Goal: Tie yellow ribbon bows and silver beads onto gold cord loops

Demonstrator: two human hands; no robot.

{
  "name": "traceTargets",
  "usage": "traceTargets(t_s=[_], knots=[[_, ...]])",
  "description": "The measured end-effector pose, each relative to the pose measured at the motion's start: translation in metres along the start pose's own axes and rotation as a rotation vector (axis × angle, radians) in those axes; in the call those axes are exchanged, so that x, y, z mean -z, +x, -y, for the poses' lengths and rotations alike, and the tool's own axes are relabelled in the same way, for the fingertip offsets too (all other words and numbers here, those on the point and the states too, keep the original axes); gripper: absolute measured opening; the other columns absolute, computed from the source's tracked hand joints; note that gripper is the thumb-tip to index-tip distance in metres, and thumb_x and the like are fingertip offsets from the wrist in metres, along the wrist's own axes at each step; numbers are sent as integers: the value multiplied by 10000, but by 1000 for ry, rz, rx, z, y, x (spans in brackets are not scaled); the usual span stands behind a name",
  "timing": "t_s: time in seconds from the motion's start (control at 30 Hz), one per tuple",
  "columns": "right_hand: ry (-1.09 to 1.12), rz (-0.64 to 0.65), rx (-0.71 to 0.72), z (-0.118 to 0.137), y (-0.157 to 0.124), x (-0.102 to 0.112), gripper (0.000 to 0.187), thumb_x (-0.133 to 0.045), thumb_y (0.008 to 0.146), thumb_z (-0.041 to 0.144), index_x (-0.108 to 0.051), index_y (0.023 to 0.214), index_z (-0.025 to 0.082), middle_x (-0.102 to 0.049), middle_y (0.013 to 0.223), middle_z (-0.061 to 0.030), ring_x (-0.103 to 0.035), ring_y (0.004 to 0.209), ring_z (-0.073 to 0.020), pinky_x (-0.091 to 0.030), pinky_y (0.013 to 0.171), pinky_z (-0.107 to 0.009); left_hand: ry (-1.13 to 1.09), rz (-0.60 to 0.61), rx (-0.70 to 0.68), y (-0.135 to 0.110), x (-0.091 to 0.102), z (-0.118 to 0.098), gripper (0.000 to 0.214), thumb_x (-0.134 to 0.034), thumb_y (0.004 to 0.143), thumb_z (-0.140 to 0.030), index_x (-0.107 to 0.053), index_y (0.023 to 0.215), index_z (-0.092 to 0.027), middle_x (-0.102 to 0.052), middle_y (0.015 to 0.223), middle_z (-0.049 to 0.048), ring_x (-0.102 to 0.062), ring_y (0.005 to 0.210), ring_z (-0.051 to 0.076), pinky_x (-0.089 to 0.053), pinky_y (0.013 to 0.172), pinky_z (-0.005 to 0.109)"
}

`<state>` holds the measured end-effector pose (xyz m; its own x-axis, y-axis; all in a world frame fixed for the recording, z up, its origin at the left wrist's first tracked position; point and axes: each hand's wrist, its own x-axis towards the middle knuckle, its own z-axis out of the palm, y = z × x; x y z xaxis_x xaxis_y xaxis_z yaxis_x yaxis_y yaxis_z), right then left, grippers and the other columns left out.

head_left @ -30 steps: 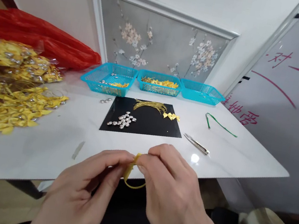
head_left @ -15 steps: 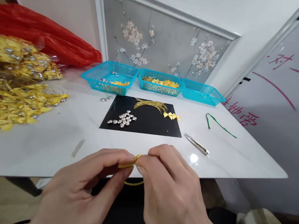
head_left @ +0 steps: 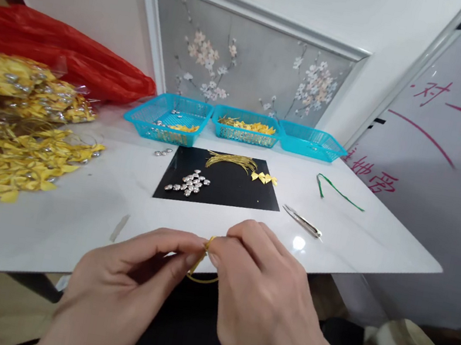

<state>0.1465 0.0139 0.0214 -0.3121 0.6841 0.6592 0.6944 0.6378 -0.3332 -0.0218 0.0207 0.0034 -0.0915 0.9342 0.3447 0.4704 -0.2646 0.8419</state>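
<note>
At the table's front edge, my left hand [head_left: 125,288] and my right hand [head_left: 266,298] meet fingertip to fingertip, both pinched on a small yellow ribbon bow [head_left: 198,263]. Much of the bow is hidden by my fingers. A thin yellow cord [head_left: 203,280] loops below it, between the hands. Beyond them lies a black mat [head_left: 236,193] bearing a cluster of silver beads [head_left: 192,182], a bundle of gold cords [head_left: 231,162] and several yellow bows [head_left: 264,178] in a row. To the right of the mat lie small silver thread snips [head_left: 303,221].
Three blue baskets [head_left: 311,143] line the back of the white table [head_left: 382,247]; the middle one holds yellow bows. Bagged and loose yellow bow ornaments [head_left: 18,159] are heaped at left, before a red plastic bag [head_left: 64,51]. A green string [head_left: 340,193] lies at right.
My left fingertips have shifted slightly, and the bow between the hands has tilted from nearly level to steeply downward. The cord loop has moved a little left. Items on the table stay put.
</note>
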Motion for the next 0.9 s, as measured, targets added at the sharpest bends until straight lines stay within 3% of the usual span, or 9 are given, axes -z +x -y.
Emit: traceTargets(t_s=[0.1, 0.27, 0.43, 0.5, 0.6, 0.73, 0.9], knots=[[180, 46, -100, -5, 0, 9, 216, -532, 967, 90, -731, 893, 128, -651, 870, -74, -633, 760, -184, -539, 689, -310, -132, 40, 86, 3, 1, 7, 48, -803, 747, -398, -825, 781, -372, -837, 784, -62, -778, 677, 146, -613, 640, 136], [347, 18, -203, -24, 5, 18, 182, -554, 1003, 155, -734, 1002, 179, -658, 956, -26, -657, 840, -111, -521, 722, -202, -271, 104, 189, 5, 0, 12, 70, -833, 745, -360, -835, 814, -350, -838, 806, -29, -765, 691, 149, -610, 611, 150], [435, 148, -257, -31, 10, 10, 122, -613, 979, 202, -711, 909, 181, -649, 916, -2, -618, 765, -93, -492, 649, -196, -344, 148, 223, 7, 0, 8, 28, -834, 730, -317, -835, 757, -320, -832, 765, -9, -765, 689, 151, -608, 624, 148], [442, 98, -252, -28, 9, 8, 110, -618, 961, 155, -677, 871, 176, -631, 888, 9, -603, 756, -85, -488, 658, -187, -329, 156, 213, 9, 1, 7, 26, -824, 731, -311, -836, 751, -322, -831, 756, -11, -766, 684, 151, -605, 619, 143], [413, -37, -239, -22, 6, 11, 111, -607, 949, 112, -653, 870, 175, -616, 885, 12, -588, 747, -76, -475, 627, -170, -244, 109, 167, 9, 0, 5, 54, -812, 719, -323, -839, 757, -350, -837, 757, -28, -762, 642, 144, -598, 584, 130], [414, 18, -209, -14, 0, 12, 130, -592, 955, 105, -691, 903, 171, -626, 900, -1, -612, 739, -77, -488, 635, -170, -106, -12, 104, 5, -2, -1, 54, -799, 694, -335, -835, 717, -369, -830, 718, -52, -775, 626, 157, -607, 592, 133], [282, 17, -155, -10, -1, 0, 170, -542, 955, 77, -697, 941, 147, -621, 923, -49, -614, 728, -128, -491, 610, -239, 2, -67, 23, 1, -3, -9, 87, -755, 733, -356, -820, 710, -408, -820, 704, -99, -766, 603, 124, -591, 607, 97]])
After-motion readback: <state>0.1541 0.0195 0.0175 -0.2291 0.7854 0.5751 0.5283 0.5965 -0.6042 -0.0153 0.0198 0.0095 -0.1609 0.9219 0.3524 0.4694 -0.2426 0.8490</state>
